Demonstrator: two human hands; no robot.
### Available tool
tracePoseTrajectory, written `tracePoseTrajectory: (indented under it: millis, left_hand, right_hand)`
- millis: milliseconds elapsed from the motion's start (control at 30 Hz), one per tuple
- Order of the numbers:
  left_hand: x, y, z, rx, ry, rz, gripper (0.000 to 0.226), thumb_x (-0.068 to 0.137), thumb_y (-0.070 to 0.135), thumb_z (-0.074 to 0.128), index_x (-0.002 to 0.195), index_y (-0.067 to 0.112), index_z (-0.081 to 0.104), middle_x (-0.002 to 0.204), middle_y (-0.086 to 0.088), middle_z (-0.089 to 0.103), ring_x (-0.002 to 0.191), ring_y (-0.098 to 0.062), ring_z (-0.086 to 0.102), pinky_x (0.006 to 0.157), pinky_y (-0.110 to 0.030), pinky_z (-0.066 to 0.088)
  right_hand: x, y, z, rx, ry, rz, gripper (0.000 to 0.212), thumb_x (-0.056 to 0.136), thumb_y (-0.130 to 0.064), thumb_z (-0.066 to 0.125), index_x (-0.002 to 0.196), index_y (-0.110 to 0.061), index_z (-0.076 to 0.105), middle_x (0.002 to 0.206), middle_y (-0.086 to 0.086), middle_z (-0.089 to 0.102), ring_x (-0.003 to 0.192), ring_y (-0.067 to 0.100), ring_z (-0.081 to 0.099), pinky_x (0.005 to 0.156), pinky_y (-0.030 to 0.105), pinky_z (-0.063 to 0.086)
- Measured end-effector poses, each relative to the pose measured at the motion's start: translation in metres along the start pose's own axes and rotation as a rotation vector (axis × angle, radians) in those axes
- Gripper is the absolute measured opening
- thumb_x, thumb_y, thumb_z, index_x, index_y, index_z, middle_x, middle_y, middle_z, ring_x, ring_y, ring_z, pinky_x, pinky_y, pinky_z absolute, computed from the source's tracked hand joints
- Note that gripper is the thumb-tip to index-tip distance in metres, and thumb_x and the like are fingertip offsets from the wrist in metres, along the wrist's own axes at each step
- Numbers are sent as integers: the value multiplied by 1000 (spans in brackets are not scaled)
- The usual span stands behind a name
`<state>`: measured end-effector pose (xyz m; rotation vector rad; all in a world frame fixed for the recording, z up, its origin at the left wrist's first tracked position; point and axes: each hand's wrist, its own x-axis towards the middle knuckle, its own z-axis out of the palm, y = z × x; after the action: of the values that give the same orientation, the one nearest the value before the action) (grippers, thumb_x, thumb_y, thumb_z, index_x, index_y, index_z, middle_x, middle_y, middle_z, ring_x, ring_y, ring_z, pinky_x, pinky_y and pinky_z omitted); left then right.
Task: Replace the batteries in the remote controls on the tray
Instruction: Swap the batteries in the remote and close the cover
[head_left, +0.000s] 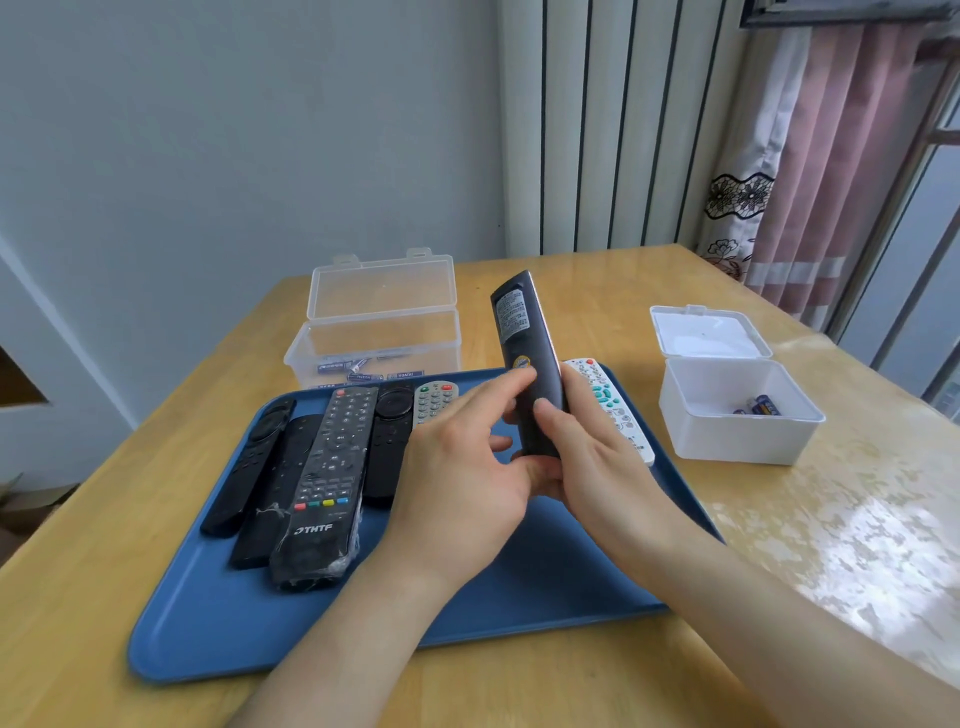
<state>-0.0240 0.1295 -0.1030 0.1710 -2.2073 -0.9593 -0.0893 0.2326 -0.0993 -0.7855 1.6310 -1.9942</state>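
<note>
A dark grey remote (524, 332) stands nearly upright above the blue tray (519, 587), its labelled back facing me. My right hand (592, 467) grips its lower end, thumb pressed on the back. My left hand (467, 467) holds the same lower end from the left, thumb on the back cover near a round sticker. Several black remotes (322, 478) lie side by side on the tray's left. A grey-white remote (434, 400) lies behind my left hand, and a white remote (618, 410) with teal buttons lies at the tray's right.
A clear open box (374, 332) holding batteries stands behind the tray. A white open box (737, 410) with a few batteries sits to the right on the wooden table (597, 691). A radiator and curtain stand behind the table.
</note>
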Motion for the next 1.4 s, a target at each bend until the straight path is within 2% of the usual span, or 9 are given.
tracePoseTrajectory:
  millis: [200, 333, 500, 667, 833, 1033, 1167, 1300, 1400]
  left_hand:
    - [-1, 0, 3, 41, -175, -71, 71, 75, 18, 57, 142, 32, 40, 122, 14, 55, 109, -1, 59, 89, -29, 53]
    - [-2, 2, 3, 190, -277, -91, 59, 79, 22, 54, 136, 37, 45, 114, 12, 65, 103, -10, 61, 86, -33, 49]
    - [-2, 3, 4, 453, -301, 17, 38, 79, 26, 45, 117, 31, 49, 73, 13, 49, 86, -17, 51, 68, -32, 36]
    - [-3, 5, 5, 593, -337, 28, 26, 84, 39, 51, 107, 28, 51, 64, 13, 32, 94, -17, 47, 76, -33, 37]
    - [-4, 6, 9, 665, -446, -15, 28, 84, 52, 51, 98, 29, 46, 71, 11, 40, 99, -15, 45, 84, -34, 38]
    - [-4, 8, 11, 674, -464, -19, 28, 85, 52, 48, 103, 30, 46, 94, 11, 60, 101, -15, 44, 85, -36, 36]
    - [-4, 9, 7, 650, -484, -1, 25, 86, 48, 47, 104, 31, 48, 100, 13, 59, 102, -15, 44, 88, -37, 39]
    - [3, 2, -12, 715, -395, -33, 36, 89, 42, 51, 122, 27, 54, 123, 11, 56, 115, -17, 41, 98, -36, 41]
    - [7, -8, -25, 852, -329, -166, 44, 90, 53, 49, 123, 25, 54, 126, 4, 49, 118, -20, 38, 95, -33, 43]
  right_hand:
    - [4, 4, -9, -997, -28, -157, 52, 95, -24, 38, 145, -20, 29, 117, -2, 54, 101, 18, 55, 84, 36, 48]
    - [-3, -4, -7, -1250, 98, -262, 10, 96, -30, 43, 98, -20, 44, 92, -4, 50, 80, 20, 51, 56, 23, 32]
    - [-3, -6, -8, -1404, 20, -244, 19, 98, -38, 38, 91, -20, 35, 95, -2, 48, 80, 23, 49, 64, 33, 35]
    - [-2, -5, -14, -1521, -32, -209, 22, 97, -45, 36, 98, -23, 36, 103, -4, 48, 91, 23, 53, 61, 33, 31]
    - [-2, -6, -18, -1514, -56, -127, 44, 91, -49, 44, 131, -30, 44, 123, -8, 51, 108, 21, 58, 73, 34, 50]
    - [1, -9, -24, -1558, -49, -139, 40, 87, -51, 48, 123, -34, 51, 119, -12, 57, 106, 18, 58, 65, 31, 44]
    - [3, -10, -29, -1569, -42, -121, 32, 82, -57, 53, 98, -29, 57, 105, -11, 58, 91, 16, 53, 54, 27, 31]
    - [3, -11, -34, -1564, -33, -84, 50, 81, -63, 57, 119, -31, 60, 125, -15, 58, 113, 16, 54, 77, 31, 48]
    - [3, -14, -35, -1500, -22, -99, 58, 83, -65, 56, 131, -33, 56, 136, -13, 53, 122, 16, 47, 92, 30, 44]
